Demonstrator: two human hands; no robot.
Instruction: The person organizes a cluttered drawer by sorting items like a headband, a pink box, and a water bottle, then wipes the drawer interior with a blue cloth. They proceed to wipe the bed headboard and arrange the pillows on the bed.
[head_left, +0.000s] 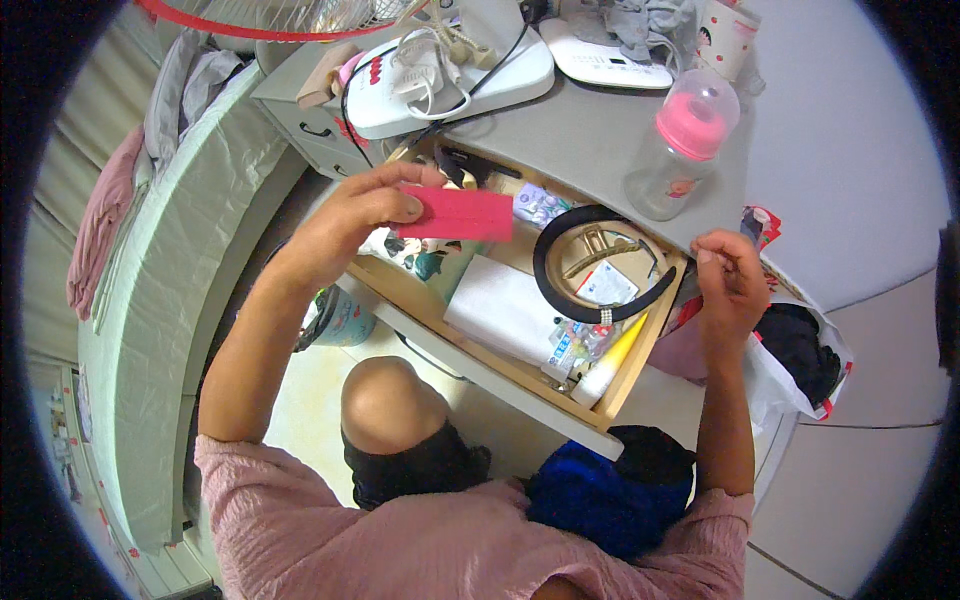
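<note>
Over the left part of a pulled-out wooden drawer (480, 356), my left hand (364, 206) pinches a flat pink-red packet or envelope (461, 214) between thumb and fingers. My right hand (727, 277) is raised beside the drawer's right side, near the cabinet's edge, fingers curled and tips close together; whether it holds something small cannot be told. Inside the drawer lie a black headband (551, 281), a hair claw clip (600, 255), a white box or pad (502, 307), a purple floral pack (541, 205) and a yellow-and-white tube (611, 360).
On the grey cabinet top (577, 127) stand a baby bottle with a pink collar (682, 146), a paper cup (726, 37) and white devices with cables (450, 75). A red-rimmed fan (300, 34) is at upper left. Right of the drawer sits a white bag (776, 382) with dark cloth.
</note>
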